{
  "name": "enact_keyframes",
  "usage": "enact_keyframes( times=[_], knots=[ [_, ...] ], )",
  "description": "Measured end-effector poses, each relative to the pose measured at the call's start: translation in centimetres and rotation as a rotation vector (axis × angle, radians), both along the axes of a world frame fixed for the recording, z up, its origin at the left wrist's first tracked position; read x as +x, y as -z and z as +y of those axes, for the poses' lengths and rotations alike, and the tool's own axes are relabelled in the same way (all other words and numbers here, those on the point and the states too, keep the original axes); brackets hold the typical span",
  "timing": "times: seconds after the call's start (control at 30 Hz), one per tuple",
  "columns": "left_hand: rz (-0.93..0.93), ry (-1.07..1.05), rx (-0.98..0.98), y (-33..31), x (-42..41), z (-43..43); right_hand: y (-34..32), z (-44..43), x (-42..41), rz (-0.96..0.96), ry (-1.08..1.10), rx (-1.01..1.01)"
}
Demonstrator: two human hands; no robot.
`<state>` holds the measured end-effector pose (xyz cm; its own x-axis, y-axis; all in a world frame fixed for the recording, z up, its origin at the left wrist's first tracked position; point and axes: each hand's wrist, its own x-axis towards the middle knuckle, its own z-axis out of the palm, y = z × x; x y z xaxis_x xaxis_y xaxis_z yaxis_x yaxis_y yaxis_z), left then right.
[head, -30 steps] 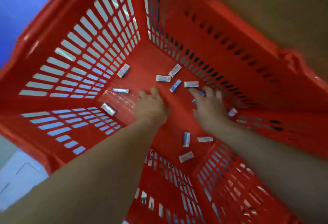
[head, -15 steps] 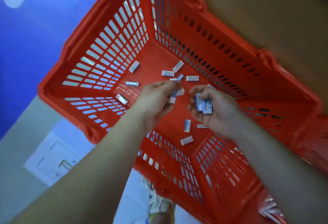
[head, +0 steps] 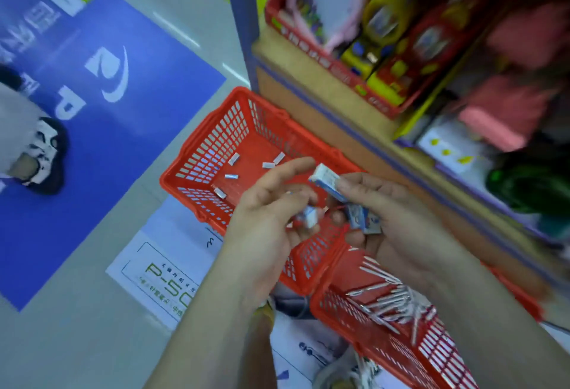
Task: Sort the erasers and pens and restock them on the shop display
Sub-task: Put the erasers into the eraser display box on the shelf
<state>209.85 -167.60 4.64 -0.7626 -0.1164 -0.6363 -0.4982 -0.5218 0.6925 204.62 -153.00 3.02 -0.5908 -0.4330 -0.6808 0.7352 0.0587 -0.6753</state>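
Both hands up over the red basket (head: 216, 148), both loaded. Gripping a clutch of small erasers (head: 309, 217) in the curled left hand (head: 268, 219), with the forefinger poking out straight toward the right. Pinching one blue-and-white eraser (head: 327, 179) between thumb and fingertips of the right hand (head: 394, 212), and cupping a few spare erasers (head: 361, 220) in the palm just below. Tilted, that pinched one, with its long axis from upper left down to lower right, roughly in line with the shelf edge (head: 324, 111) beyond it. Shelf off to the right and ahead, so nearer the right hand, with the left hand on the basket side. Looks like a sort-through or a hand-over between palms before any reach to the display, though hard to call. Down on the basket floor, five or so loose erasers (head: 233, 159), below and to the left of the left hand, well apart from either grip, lying at all angles. Lower right, pens (head: 385, 299) heaped in a second basket (head: 336, 308) under the right wrist, mostly slanting one way, untouched. Above the shelf edge, only toy boxes (head: 385, 58) showing, badly blurred. No eraser slot in view, so no telling exactly where on the display to aim.
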Motion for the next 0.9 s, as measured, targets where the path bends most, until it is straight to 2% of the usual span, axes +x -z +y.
enact_keyframes(
  times=[0.1,0.2,0.33,0.57,0.73,0.9],
  knots=[
    [0.139,0.05,-0.063,-5.8,0.5,2.5,-7.3,2.9,0.8,-0.003,0.103,-0.079],
    [0.269,0.195,-0.34,-10.9,0.7,5.5,-12.9,6.3,2.0,0.012,0.164,-0.16],
    [0.322,0.159,-0.433,-16.8,0.9,10.6,-19.1,11.3,3.9,0.178,0.204,-0.191],
    [0.262,0.175,-0.48,-22.2,1.5,19.1,-25.7,19.6,6.3,0.636,0.255,0.149],
    [0.295,0.301,-0.499,-23.6,1.0,23.4,-26.9,23.9,7.4,0.732,0.332,0.375],
    [0.339,0.397,-0.364,-25.3,0.1,27.3,-27.8,28.3,8.0,0.721,0.421,0.464]
  ],
)
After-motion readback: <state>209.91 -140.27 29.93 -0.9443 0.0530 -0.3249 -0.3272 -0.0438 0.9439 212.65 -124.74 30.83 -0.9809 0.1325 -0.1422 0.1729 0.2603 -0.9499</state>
